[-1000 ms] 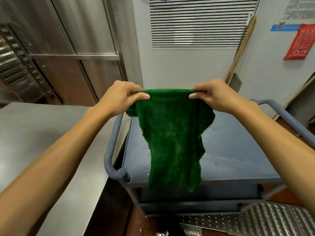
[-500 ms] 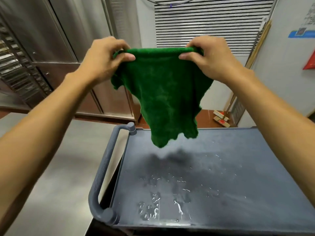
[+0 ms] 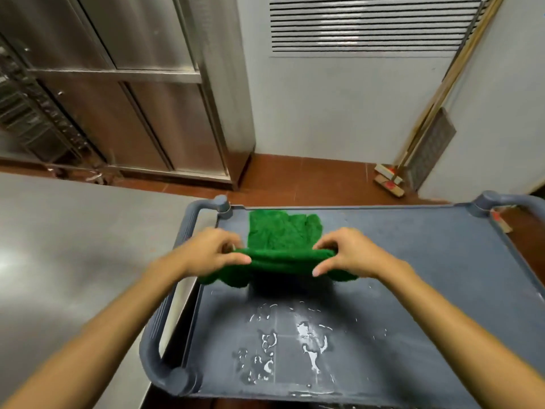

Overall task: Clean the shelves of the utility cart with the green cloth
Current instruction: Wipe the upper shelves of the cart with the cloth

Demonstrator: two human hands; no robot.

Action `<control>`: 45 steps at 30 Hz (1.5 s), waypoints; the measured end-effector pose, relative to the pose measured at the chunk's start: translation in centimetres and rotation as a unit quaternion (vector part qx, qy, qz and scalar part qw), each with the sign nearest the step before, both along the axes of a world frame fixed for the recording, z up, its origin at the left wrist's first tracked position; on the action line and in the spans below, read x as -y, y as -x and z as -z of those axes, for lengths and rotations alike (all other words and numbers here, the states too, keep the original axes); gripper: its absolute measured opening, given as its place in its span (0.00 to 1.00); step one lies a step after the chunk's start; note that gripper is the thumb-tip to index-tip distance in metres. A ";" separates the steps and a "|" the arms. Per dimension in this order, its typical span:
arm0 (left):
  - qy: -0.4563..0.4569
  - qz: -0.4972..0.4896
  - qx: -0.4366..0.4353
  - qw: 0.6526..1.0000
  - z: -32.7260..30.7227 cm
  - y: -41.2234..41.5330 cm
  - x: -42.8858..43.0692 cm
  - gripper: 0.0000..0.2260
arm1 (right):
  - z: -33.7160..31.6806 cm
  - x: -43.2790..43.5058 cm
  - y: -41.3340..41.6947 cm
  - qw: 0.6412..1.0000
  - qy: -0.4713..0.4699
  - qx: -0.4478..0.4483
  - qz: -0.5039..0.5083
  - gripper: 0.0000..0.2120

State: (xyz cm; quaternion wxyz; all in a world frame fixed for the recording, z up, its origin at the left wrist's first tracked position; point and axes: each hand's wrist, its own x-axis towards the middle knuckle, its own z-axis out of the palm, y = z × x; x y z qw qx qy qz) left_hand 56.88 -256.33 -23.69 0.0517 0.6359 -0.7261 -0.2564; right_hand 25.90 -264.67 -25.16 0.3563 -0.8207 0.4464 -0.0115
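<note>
The green cloth lies partly on the far left of the grey cart's top shelf, its near edge lifted off the surface. My left hand pinches that edge at its left end. My right hand pinches it at the right end. Part of the cloth droops under both hands. Water puddles glisten on the shelf nearer to me. The lower shelves are hidden.
The cart's grey handle runs down its left side, against a steel table. Another handle sits at the far right. Steel cabinets stand behind, and brooms lean on the wall.
Both hands came down from chest height, bringing the hanging cloth onto the far part of the top shelf. The view tilted down over the cart.
</note>
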 end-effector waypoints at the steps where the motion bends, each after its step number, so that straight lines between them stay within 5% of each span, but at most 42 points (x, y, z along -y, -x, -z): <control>1: -0.037 0.007 -0.002 0.999 1.6 0.0 -0.5 0.21 | 2.0 -0.6 0.2 0.998 -0.039 -0.036 -0.020 0.30; 7: -0.075 0.007 0.029 0.997 6.2 -0.4 0.5 0.22 | 5.9 0.1 0.2 0.982 -0.131 -0.107 -0.087 0.18; 11: 0.005 -0.049 0.052 0.997 6.8 -0.9 4.9 0.18 | 6.1 5.1 -1.4 0.999 -0.038 -0.025 -0.014 0.12; 16: 0.170 -0.211 0.055 0.961 8.4 -1.1 9.7 0.26 | 8.4 11.0 -3.8 0.979 0.140 0.044 0.143 0.23; 19: 0.213 -0.281 0.028 0.935 10.5 -0.9 10.3 0.20 | 10.6 11.0 -4.2 0.964 0.193 0.065 0.169 0.26; 22: 0.199 -0.147 0.039 0.968 14.1 -0.6 8.5 0.14 | 13.8 9.3 -3.2 0.986 0.156 0.033 0.040 0.18; 25: 0.096 0.026 0.054 0.994 17.8 0.2 5.9 0.27 | 16.9 6.9 -2.5 0.989 0.087 -0.077 -0.091 0.29; 28: 0.035 0.086 0.105 0.990 20.0 0.9 4.9 0.35 | 19.7 5.2 -2.2 0.986 0.113 -0.079 -0.090 0.34; 34: 0.120 0.031 0.102 0.987 20.5 1.5 5.6 0.07 | 21.9 4.0 -2.1 0.976 0.207 -0.032 -0.056 0.18; 36: 0.095 -0.020 0.079 0.992 20.0 2.0 5.8 0.06 | 21.7 3.8 -2.2 0.977 0.207 -0.024 -0.039 0.17; 40: 0.035 -0.118 0.047 0.991 19.1 2.5 5.7 0.09 | 21.2 2.6 -1.5 0.979 0.180 -0.073 -0.068 0.34; 45: 0.016 -0.109 0.058 0.992 18.5 1.6 4.8 0.10 | 20.2 2.3 -2.3 0.978 0.180 -0.096 -0.043 0.26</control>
